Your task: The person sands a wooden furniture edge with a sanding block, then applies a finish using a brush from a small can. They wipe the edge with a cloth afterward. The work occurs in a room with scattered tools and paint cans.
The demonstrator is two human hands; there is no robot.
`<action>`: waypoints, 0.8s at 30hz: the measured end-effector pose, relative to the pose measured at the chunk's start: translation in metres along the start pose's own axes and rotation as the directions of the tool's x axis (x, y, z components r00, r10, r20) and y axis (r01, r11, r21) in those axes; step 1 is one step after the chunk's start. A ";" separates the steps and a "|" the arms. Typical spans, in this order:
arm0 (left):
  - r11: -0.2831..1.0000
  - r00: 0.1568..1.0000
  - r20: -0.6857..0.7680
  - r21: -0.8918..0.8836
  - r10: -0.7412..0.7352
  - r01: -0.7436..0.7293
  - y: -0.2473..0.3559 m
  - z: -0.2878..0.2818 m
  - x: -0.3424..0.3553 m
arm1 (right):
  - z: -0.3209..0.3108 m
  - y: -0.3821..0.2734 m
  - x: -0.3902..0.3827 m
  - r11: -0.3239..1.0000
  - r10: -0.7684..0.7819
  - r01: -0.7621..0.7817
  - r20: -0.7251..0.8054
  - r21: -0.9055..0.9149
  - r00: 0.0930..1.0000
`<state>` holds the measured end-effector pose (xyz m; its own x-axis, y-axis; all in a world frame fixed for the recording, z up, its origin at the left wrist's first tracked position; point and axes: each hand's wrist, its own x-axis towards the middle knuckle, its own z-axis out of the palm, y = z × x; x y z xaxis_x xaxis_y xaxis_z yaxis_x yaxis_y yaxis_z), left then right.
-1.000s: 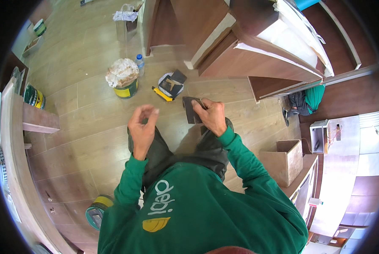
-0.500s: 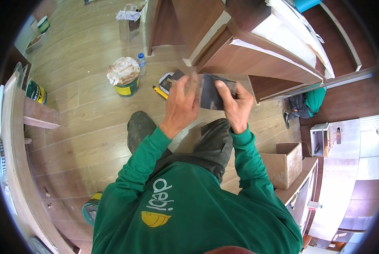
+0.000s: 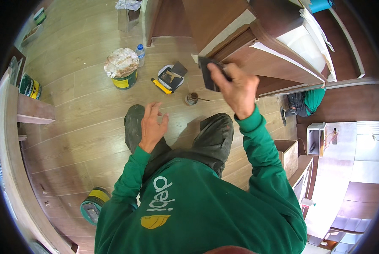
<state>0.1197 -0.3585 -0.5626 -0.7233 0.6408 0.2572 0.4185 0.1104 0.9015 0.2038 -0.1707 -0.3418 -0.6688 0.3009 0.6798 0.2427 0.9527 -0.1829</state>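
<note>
One dark sheet (image 3: 207, 75) | right hand (image 3: 238, 86) gripping it | left hand (image 3: 153, 128) relaxed

Pale plank floor (image 3: 87, 139) spreads left of the brown cabinet (image 3: 278, 62); to the cabinet's lower right, brown panelling (image 3: 350, 103) borders a brightly lit whitish panel (image 3: 330, 178).

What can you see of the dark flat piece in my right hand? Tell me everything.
The dark flat piece is nearly black and roughly four-sided; its material is unclear. Your right hand grips its right side, thumb over its face. It is tilted, held up near the brown cabinetry; I can't tell whether they touch.
</note>
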 end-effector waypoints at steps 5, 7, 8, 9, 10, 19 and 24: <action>0.997 0.998 -0.053 0.066 -0.030 0.034 -0.023 -0.022 -0.001 | -0.013 -0.009 0.020 0.999 -0.044 0.045 -0.073 0.013 0.996; 0.996 0.996 -0.083 0.083 -0.035 0.042 -0.031 -0.028 -0.008 | -0.011 -0.015 0.018 0.999 -0.034 0.034 -0.035 0.012 0.999; 0.997 0.996 -0.086 0.069 -0.033 0.039 -0.032 -0.027 -0.006 | -0.005 -0.008 0.007 0.997 -0.068 0.068 -0.002 -0.024 0.998; 0.998 0.996 -0.089 0.056 -0.032 0.037 -0.032 -0.027 -0.005 | -0.003 -0.003 0.000 0.993 -0.100 0.102 0.033 -0.059 0.994; 0.997 0.995 -0.092 0.053 -0.042 0.047 -0.034 -0.028 -0.006 | 0.000 -0.003 0.003 0.989 -0.142 0.143 0.047 -0.039 0.989; 1.000 0.988 -0.156 0.017 -0.011 0.014 -0.027 -0.024 0.008 | 0.032 0.033 -0.077 0.998 -0.021 0.036 0.266 -0.051 0.964; 0.973 0.978 -0.184 -0.187 0.099 -0.134 0.052 -0.016 0.039 | 0.014 0.014 -0.123 0.858 0.392 -0.482 0.384 0.174 0.836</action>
<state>0.1046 -0.3401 -0.5004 -0.7668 0.4981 0.4047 0.4013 -0.1199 0.9080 0.2796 -0.1936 -0.4378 -0.7338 0.6414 0.2241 0.4087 0.6801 -0.6086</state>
